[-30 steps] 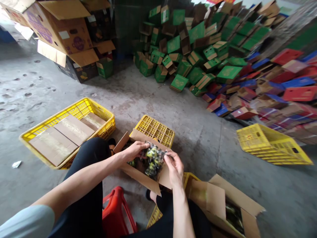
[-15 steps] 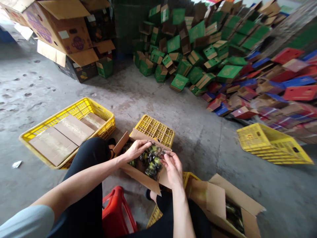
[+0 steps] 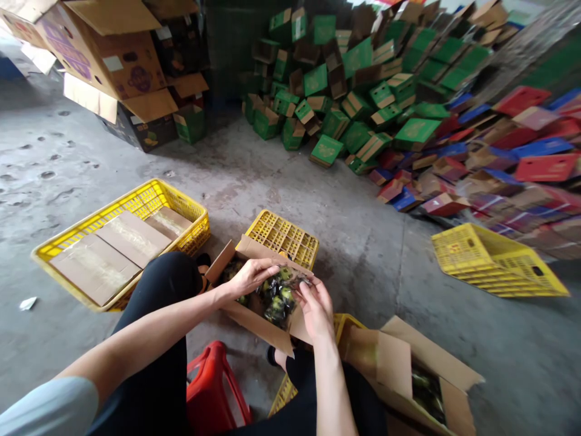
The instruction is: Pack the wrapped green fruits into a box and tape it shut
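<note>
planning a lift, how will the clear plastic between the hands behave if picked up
The clear plastic looks thin and crinkled, so it would probably flop. Its glossy shine suggests it may be slippery. The rounded green lumps showing through might shift or roll.

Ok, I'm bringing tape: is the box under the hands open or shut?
The box is open: flaps spread, bagged green things inside.

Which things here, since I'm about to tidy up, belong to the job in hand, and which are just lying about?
Job in hand: left hand and right hand, clear bag between them, open carton below, probably the side carton.

Lying about, apparently: green boxes, red boxes, white scrap.
</note>
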Tool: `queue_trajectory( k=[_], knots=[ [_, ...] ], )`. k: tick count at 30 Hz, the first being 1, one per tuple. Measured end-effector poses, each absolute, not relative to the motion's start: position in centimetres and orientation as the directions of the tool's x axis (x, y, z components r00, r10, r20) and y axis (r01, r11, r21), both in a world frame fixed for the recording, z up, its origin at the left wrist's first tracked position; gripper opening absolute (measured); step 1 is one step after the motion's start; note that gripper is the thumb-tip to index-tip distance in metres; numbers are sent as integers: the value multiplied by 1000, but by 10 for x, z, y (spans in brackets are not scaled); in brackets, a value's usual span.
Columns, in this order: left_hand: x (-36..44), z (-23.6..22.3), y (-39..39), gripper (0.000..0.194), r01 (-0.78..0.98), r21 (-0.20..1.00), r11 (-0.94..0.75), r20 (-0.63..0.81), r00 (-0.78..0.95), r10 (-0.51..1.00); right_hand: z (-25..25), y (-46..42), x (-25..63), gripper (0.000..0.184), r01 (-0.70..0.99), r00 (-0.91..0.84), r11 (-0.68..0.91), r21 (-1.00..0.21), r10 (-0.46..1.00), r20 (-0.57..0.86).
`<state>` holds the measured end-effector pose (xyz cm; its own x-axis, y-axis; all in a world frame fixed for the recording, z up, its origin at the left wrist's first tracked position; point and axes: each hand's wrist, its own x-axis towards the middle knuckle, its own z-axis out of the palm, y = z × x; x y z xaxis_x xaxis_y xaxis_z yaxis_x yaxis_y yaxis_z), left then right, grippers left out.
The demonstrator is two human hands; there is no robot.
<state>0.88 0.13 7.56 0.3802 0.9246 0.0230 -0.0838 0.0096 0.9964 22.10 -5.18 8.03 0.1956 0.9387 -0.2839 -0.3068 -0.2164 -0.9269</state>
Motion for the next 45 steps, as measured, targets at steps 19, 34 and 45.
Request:
queue_trajectory(
  k=[19,34,45],
  knots=[
    [18,74,-1,59,-223,959,175,-95,330,939,87,-50,216,34,-302,193,-195,-933,946,-260],
    [19,61,2,69,-322,847,422,-300,365,881,83,-50,220,43,-197,219,-177,-964,951,-219],
    [15,53,8,64,-383,798,465,-306,406,861,78,-51,218,44,-153,142,-220,-963,960,-242]
  ],
)
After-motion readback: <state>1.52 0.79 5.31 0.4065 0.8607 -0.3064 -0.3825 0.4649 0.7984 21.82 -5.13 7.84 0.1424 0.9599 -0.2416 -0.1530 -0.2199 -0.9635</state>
